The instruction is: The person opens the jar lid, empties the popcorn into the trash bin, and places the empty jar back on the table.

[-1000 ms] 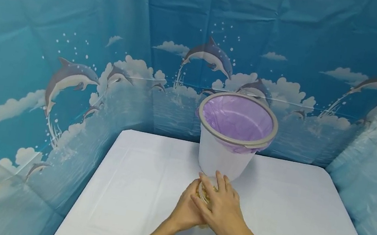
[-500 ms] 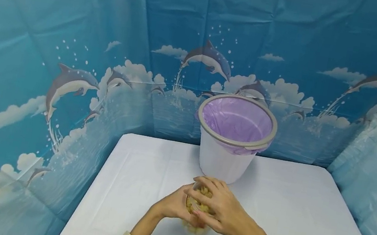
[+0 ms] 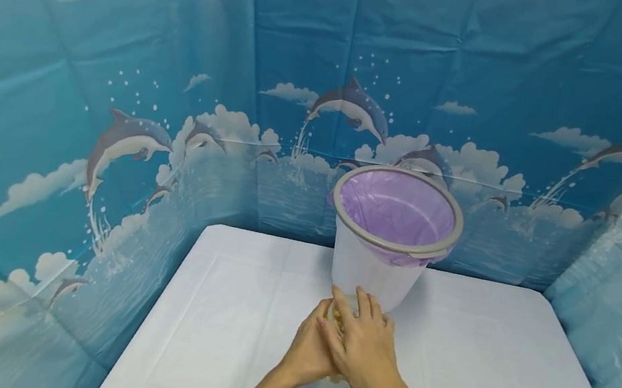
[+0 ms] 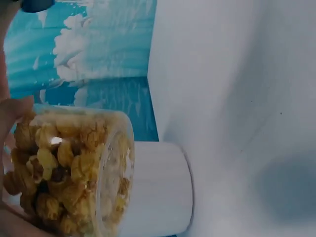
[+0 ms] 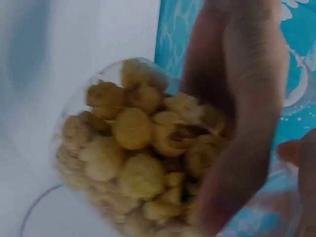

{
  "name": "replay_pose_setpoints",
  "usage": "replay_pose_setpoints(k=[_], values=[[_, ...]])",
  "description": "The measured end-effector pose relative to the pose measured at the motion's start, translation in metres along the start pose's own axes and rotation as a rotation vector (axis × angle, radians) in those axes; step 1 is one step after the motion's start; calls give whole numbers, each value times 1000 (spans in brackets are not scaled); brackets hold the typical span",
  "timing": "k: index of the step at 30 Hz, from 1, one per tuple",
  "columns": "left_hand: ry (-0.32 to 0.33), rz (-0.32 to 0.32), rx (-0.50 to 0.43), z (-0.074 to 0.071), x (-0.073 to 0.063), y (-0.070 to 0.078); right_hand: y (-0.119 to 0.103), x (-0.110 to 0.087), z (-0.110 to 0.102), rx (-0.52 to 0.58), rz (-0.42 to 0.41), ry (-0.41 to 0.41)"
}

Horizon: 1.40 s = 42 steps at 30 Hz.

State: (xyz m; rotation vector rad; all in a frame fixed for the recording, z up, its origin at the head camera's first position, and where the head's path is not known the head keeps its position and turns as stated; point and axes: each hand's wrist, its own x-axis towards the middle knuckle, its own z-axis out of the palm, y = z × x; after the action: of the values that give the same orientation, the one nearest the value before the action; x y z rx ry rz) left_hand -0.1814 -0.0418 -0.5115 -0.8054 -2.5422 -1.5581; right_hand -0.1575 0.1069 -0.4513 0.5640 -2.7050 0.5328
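Observation:
A clear jar of popcorn [image 3: 337,321] is held in front of the bin, mostly covered by both hands in the head view. My left hand [image 3: 309,350] grips its side. Over the top lies my right hand [image 3: 368,352], its fingers spread around the upper end. In the left wrist view the jar [image 4: 64,168] shows packed golden popcorn and a see-through base, held off the table. Close up in the right wrist view, the popcorn jar [image 5: 140,153] has a finger across its side, with clear plastic at the upper end.
A white bin [image 3: 375,269] with a grey rim and purple liner stands at the back of the white table [image 3: 232,304], just beyond the hands. A blue dolphin-print sheet [image 3: 261,200] hangs behind the table and along its sides.
My right hand turned around the jar's top, baring more popcorn half a second ago, then came back to about its earlier pose. Both hands dipped nearer me and returned. The bin stays put.

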Motion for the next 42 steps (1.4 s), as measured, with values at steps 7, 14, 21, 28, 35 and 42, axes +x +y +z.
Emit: replay_pose_setpoints(k=[7,14,21,28,35,42], values=[[-363,81,-295,-27,6,-17,20,-8,-2,59,-420,35],[-310,20,-191,-24,1,-15,14,-9,-12,155,-245,-79],[72,-8,214,7,-3,3,-1,5,3,29,81,-49],[-156,-15,-164,-16,9,-17,33,7,2,115,-349,-28],[-181,-80,-131,-24,14,-21,38,3,-4,183,-231,-99],[41,-64,39,-10,26,-21,25,23,10,91,21,-59]])
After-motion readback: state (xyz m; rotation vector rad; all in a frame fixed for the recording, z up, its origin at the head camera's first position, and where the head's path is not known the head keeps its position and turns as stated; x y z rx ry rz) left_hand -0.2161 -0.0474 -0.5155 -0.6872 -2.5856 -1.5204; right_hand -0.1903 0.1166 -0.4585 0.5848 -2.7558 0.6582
